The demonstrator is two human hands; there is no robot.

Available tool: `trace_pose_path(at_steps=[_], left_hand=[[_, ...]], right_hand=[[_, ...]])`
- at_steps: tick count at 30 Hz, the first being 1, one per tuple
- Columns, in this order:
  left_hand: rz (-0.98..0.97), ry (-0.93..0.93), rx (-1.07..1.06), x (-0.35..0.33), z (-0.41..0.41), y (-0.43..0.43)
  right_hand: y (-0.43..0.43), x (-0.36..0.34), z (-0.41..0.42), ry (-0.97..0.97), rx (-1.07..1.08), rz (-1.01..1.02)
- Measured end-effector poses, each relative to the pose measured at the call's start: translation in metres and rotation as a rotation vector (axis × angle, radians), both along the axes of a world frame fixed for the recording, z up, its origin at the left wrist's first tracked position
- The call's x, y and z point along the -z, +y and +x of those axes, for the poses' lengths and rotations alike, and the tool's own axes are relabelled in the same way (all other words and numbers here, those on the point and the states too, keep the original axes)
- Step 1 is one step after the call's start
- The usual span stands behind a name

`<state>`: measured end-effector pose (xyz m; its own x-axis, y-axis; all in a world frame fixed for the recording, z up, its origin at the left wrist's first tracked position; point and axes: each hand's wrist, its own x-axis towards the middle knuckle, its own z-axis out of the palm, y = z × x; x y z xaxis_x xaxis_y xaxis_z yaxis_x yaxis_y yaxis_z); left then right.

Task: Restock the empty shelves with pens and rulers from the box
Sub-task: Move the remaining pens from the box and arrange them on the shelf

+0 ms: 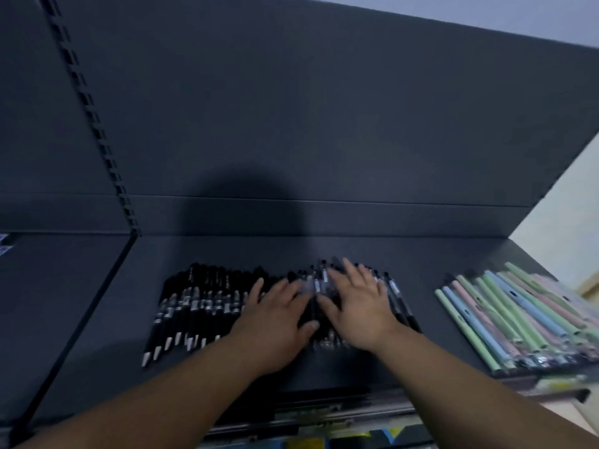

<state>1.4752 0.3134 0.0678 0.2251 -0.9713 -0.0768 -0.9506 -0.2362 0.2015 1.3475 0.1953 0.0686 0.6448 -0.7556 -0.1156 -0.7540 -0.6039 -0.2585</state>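
Note:
Several black pens (194, 306) lie side by side in a wide row on the dark shelf (97, 351). My left hand (275, 322) lies flat on the middle of the row with its fingers straight and spread. Beside it, my right hand (359, 306) presses flat on the right part of the row, fingers spread too. Neither hand grips a pen. Several pastel green, blue and pink pens (518, 315) lie in a slanted group at the shelf's right end. The frame is blurred by motion.
The dark back panel (324, 124) rises behind the shelf, with a slotted upright (94, 124) at the left. A neighbouring shelf section (48, 303) lies to the left. Below the front edge a lower shelf's price rail (324, 416) shows.

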Motion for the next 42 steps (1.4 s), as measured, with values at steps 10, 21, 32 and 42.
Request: trace_pose_path(at_steps=[10,21,32,42], left_hand=[[-0.087,-0.105,-0.113,0.007,-0.031,-0.006],[-0.12,-0.068,-0.241,0.01,-0.103,-0.037],[-0.131,0.047,-0.472,0.007,-0.117,0.029],[-0.081,0.044,-0.936,-0.008,-0.039,0.231]], right_hand=[[-0.011,0.005,-0.022,-0.206,-0.039,0.161],[-0.046,-0.027,-0.151,-0.108,-0.008,-0.063],[-0.01,-0.03,-0.144,-0.055,-0.226,0.058],[0.111,-0.046,-0.051,-0.059,-0.493,0.134]])
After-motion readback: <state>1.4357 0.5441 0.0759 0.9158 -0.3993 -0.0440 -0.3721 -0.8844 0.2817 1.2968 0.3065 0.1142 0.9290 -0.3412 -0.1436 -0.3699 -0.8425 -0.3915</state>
